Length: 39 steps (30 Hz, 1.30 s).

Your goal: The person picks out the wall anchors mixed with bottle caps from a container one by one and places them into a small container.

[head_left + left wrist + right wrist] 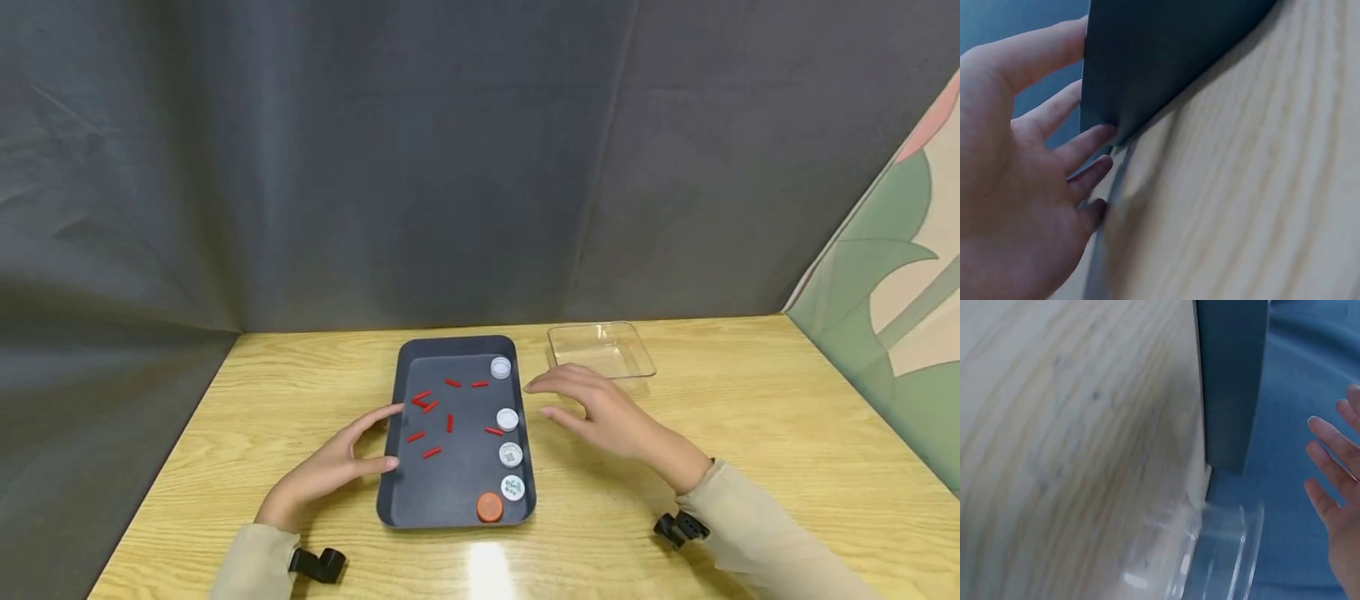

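Note:
A dark grey tray (465, 500) lies lengthwise on the table. At its left rim is my left hand (333, 462), thumb and index finger spread apart and their tips over the edge. In the left wrist view, the lower fingers touch the outside of the tray wall (1147, 56). My right hand (600, 412) hovers beside the tray's right rim, fingers loosely bent and nothing in them. Several short red sticks (450, 423) lie scattered in the tray. Along its right side runs a column of white bottle caps (507, 419), one with green print, ending in an orange cap (490, 507) near the front.
A clear rectangular container (603, 350) stands behind my right hand, to the right of the tray; its edge also shows in the right wrist view. The wooden table (750, 400) meets a dark curtain (435, 167) at the back. A patterned cloth (892, 275) hangs on the right.

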Each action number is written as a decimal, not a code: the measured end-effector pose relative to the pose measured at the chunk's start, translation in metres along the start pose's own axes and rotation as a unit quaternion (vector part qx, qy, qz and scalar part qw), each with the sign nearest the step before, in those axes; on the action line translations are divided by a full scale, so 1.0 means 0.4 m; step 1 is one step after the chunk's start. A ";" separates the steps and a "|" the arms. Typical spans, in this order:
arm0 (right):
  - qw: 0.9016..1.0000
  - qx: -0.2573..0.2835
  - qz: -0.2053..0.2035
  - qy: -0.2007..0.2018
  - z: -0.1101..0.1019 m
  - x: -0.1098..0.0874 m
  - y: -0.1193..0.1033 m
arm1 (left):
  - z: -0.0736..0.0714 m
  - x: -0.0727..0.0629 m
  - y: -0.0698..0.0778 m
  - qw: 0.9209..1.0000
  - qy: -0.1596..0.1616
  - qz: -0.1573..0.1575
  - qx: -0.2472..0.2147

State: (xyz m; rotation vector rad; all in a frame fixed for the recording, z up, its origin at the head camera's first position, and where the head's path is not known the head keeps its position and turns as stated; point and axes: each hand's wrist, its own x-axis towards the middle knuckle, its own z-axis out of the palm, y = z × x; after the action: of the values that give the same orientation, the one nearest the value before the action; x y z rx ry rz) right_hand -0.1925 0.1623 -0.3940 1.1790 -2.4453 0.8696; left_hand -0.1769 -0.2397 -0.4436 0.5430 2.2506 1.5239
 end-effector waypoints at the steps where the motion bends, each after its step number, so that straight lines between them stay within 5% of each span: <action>1: 1.000 0.006 -0.003 -0.006 0.008 0.008 -0.001 | -0.001 0.000 -0.005 1.000 0.002 0.002 -0.009; 15: 0.992 0.034 0.021 -0.117 0.076 0.079 0.002 | 0.000 0.003 -0.029 0.996 -0.023 0.021 -0.086; 33: 0.983 -0.037 -0.052 -0.174 0.144 0.151 0.050 | 0.003 0.005 -0.031 0.996 -0.020 0.022 -0.088; 39: 0.978 -0.050 -0.042 -0.198 0.156 0.166 0.053 | 0.003 -0.002 -0.028 0.996 -0.017 0.020 -0.091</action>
State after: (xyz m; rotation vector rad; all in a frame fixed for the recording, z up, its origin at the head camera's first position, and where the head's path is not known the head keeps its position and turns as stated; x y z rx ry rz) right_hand -0.2502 0.0929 -0.4182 1.5282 -2.6807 0.5188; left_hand -0.1767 -0.2431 -0.4545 0.5591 2.0600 1.7041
